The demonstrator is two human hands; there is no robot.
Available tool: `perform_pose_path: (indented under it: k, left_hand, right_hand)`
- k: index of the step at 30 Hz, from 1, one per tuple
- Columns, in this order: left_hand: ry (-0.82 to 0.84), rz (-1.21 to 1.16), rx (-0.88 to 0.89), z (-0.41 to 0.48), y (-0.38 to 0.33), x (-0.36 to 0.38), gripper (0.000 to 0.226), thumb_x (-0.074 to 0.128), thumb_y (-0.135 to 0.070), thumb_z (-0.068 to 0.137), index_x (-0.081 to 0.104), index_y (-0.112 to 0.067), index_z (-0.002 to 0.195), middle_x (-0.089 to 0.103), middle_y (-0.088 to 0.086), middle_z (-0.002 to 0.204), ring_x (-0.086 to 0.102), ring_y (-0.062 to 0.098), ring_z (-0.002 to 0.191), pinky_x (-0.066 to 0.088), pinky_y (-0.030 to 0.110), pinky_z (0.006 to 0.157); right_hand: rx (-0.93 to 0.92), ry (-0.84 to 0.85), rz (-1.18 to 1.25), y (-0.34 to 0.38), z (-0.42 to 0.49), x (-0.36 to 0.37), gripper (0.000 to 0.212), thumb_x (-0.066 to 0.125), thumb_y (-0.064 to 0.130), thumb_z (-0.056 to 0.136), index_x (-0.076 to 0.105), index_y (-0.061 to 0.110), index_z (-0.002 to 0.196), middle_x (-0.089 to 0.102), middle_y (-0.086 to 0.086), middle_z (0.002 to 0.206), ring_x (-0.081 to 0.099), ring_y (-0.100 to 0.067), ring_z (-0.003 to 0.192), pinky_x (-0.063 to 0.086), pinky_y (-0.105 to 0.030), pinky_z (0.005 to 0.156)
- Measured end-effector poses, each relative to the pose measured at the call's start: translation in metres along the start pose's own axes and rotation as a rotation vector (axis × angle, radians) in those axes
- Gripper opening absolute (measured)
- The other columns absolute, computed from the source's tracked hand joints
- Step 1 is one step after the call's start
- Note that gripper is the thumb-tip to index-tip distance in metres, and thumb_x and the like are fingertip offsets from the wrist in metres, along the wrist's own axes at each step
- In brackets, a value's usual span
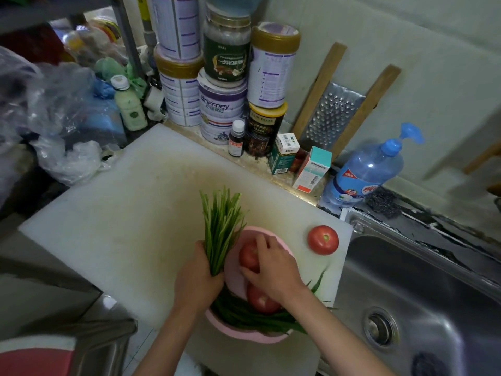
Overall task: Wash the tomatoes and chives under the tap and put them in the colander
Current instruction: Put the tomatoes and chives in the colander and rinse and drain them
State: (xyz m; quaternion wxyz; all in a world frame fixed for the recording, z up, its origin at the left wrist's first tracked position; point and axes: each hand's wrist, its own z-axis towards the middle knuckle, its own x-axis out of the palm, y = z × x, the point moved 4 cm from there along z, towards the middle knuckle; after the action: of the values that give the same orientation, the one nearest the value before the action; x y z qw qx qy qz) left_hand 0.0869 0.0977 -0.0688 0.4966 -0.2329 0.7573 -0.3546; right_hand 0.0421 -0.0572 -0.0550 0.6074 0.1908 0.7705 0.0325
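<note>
Chives: one bunch [221, 229] held upright; more leaves [244, 316] lying in the one pink colander [244, 335].
Tomatoes: three.
Tin [221, 104]: reads "Briffney", beyond the cutting board's [122, 213] far edge.
Left hand [199, 278]: fingers curled round the bunch's base, at the colander's left rim.
Right hand [271, 270]: fingers spread, curled over the far tomato [248, 257] inside the colander; near tomato [261, 301] below the wrist; third tomato [323, 239] by the board's right edge.
</note>
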Motion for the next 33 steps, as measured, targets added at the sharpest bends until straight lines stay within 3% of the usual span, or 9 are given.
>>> perform_pose_path:
  k: [7,11,13,16,18,23,28,31,33]
  left_hand:
    - [0.003,0.017,0.008,0.000,0.002,0.003,0.042,0.068,-0.018,0.078,0.034,-0.027,0.102,0.049,-0.017,0.075,0.050,0.017,0.067,0.034,0.020,0.050]
    - [-0.012,0.024,0.032,0.002,0.003,0.002,0.041,0.068,-0.017,0.079,0.035,-0.026,0.101,0.048,-0.017,0.074,0.048,0.016,0.065,0.031,0.018,0.049]
    - [-0.008,0.039,0.023,0.003,0.006,0.002,0.041,0.068,-0.017,0.078,0.035,-0.026,0.101,0.049,-0.015,0.074,0.052,0.019,0.067,0.033,0.021,0.050]
    - [-0.002,0.058,-0.008,0.003,0.011,0.003,0.042,0.068,-0.018,0.077,0.035,-0.026,0.102,0.057,-0.004,0.079,0.062,0.028,0.075,0.041,0.029,0.056]
    - [0.004,0.062,-0.016,0.003,0.011,0.005,0.043,0.068,-0.018,0.077,0.035,-0.026,0.103,0.060,0.001,0.082,0.064,0.031,0.079,0.045,0.032,0.060]
    - [0.005,0.074,0.003,0.005,0.008,0.006,0.045,0.068,-0.020,0.078,0.032,-0.027,0.104,0.061,0.001,0.083,0.066,0.031,0.080,0.050,0.035,0.064]
    - [0.009,0.088,-0.010,0.004,0.010,0.005,0.046,0.068,-0.022,0.079,0.037,-0.022,0.112,0.064,0.003,0.089,0.066,0.031,0.082,0.051,0.036,0.067]
    - [0.013,0.082,-0.003,0.005,0.009,0.006,0.046,0.068,-0.021,0.079,0.034,-0.025,0.109,0.060,-0.001,0.085,0.065,0.029,0.083,0.048,0.032,0.064]
    - [0.017,0.077,-0.016,0.005,0.010,0.006,0.046,0.068,-0.020,0.080,0.031,-0.027,0.106,0.057,-0.003,0.084,0.065,0.030,0.084,0.046,0.031,0.063]
  right_hand:
    - [-0.123,-0.014,0.032,0.009,-0.005,0.008,0.052,0.056,0.037,0.089,0.040,0.017,0.134,0.042,-0.005,0.139,0.052,-0.030,0.116,0.046,-0.041,0.094]
    - [-0.146,-0.381,0.065,-0.009,-0.022,-0.058,0.022,0.058,0.024,0.087,0.064,0.013,0.105,0.066,-0.006,0.103,0.065,-0.027,0.084,0.054,-0.038,0.066]
    - [-0.023,-0.539,0.087,-0.049,-0.026,-0.085,0.019,0.061,0.017,0.087,0.064,0.010,0.104,0.065,-0.008,0.103,0.064,-0.027,0.088,0.053,-0.038,0.071]
    - [0.338,-0.148,0.009,-0.117,-0.012,-0.072,0.053,0.055,0.028,0.091,0.039,0.017,0.141,0.036,-0.014,0.145,0.034,-0.036,0.132,0.035,-0.046,0.104]
    - [0.432,0.075,0.075,-0.138,-0.008,-0.047,0.069,0.057,0.038,0.090,0.022,0.026,0.149,0.014,-0.013,0.156,0.019,-0.041,0.140,0.025,-0.049,0.112]
    - [0.378,-0.148,0.174,-0.141,0.003,-0.025,0.062,0.069,0.036,0.082,0.038,0.026,0.134,0.034,-0.012,0.136,0.050,-0.039,0.114,0.044,-0.043,0.096]
    - [0.432,-0.284,0.503,-0.137,0.000,-0.045,0.050,0.077,0.033,0.074,0.049,0.030,0.116,0.051,-0.009,0.121,0.054,-0.023,0.101,0.043,-0.031,0.088]
    - [0.239,-0.425,0.658,-0.089,-0.017,-0.082,0.051,0.077,0.035,0.073,0.048,0.038,0.115,0.053,0.004,0.120,0.056,-0.013,0.102,0.048,-0.029,0.087]
    - [0.065,-0.334,0.752,-0.046,-0.033,-0.095,0.055,0.076,0.037,0.073,0.045,0.041,0.118,0.049,0.012,0.122,0.054,-0.005,0.105,0.047,-0.022,0.087]
